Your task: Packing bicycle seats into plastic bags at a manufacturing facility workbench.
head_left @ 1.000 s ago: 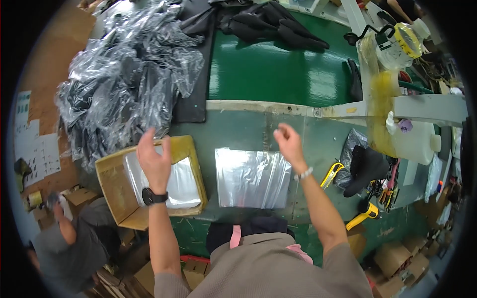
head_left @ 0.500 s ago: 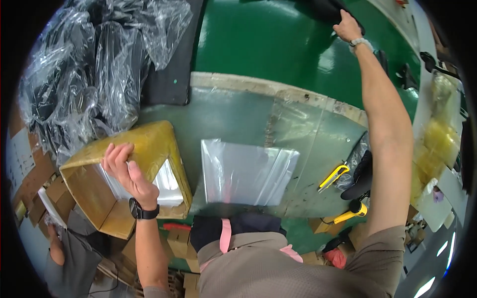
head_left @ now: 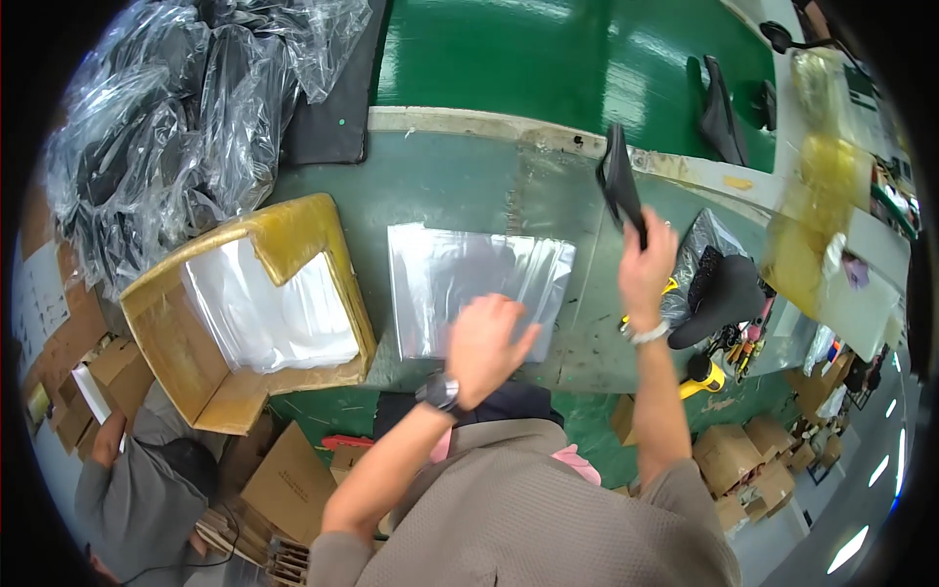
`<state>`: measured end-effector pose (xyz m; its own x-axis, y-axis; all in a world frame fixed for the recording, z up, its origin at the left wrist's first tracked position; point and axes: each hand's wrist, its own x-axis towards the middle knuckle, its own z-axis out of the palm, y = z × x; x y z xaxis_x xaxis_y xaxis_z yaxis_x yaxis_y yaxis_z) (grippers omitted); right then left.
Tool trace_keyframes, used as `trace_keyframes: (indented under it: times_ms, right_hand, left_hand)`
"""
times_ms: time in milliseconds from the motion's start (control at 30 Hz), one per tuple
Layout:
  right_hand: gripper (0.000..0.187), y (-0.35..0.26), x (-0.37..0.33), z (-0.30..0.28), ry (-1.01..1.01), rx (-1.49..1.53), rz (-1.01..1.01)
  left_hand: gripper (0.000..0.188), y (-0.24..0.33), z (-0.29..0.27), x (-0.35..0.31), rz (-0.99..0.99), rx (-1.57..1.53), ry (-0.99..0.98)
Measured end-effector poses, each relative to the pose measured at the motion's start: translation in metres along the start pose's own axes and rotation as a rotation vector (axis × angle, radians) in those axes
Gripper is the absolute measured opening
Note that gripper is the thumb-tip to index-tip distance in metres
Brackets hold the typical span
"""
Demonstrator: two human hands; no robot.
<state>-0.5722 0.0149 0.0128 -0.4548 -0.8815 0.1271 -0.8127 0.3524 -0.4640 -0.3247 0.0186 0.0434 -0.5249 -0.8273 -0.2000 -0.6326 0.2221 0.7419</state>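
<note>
My right hand (head_left: 649, 269) is closed round one end of a black bicycle saddle (head_left: 616, 181) and holds it over the right part of the grey-green worktop (head_left: 440, 191). The saddle stands on edge, its other end pointing away from me. Over the near edge of a stack of clear plastic bags (head_left: 421, 284) is my left hand (head_left: 486, 344), thumb spread from the fingers, with nothing in it. I cannot tell whether it touches the bags. To the left, a cut-open box (head_left: 161, 313) covered in yellow tape contains more clear bags (head_left: 274, 318).
Plastic-wrapped dark pieces (head_left: 186, 117) are heaped at the far left. Beyond the worktop's pale ledge lies a green surface (head_left: 489, 59) with another black saddle (head_left: 721, 117). At right are a black saddle (head_left: 722, 298) and a yellow-handled tool (head_left: 702, 377). A person (head_left: 147, 489) is at lower left.
My right hand has come back from the far green surface, bringing the saddle nearer. My left hand has moved right, from over the taped box to the bag stack.
</note>
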Motion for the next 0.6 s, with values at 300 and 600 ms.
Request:
trace_keyframes:
  times_ms: [300,600]
  right_hand:
    - [0.050,0.035,-0.145,0.011,-0.040,0.034,0.218]
    - [0.047,0.076,-0.138,0.002,-0.591,1.161,0.885]
  left_hand:
    - [0.015,-0.041,0.130,-0.029,-0.003,0.060,-0.143]
    - [0.024,-0.063,0.126,-0.042,-0.332,-0.357,-0.332]
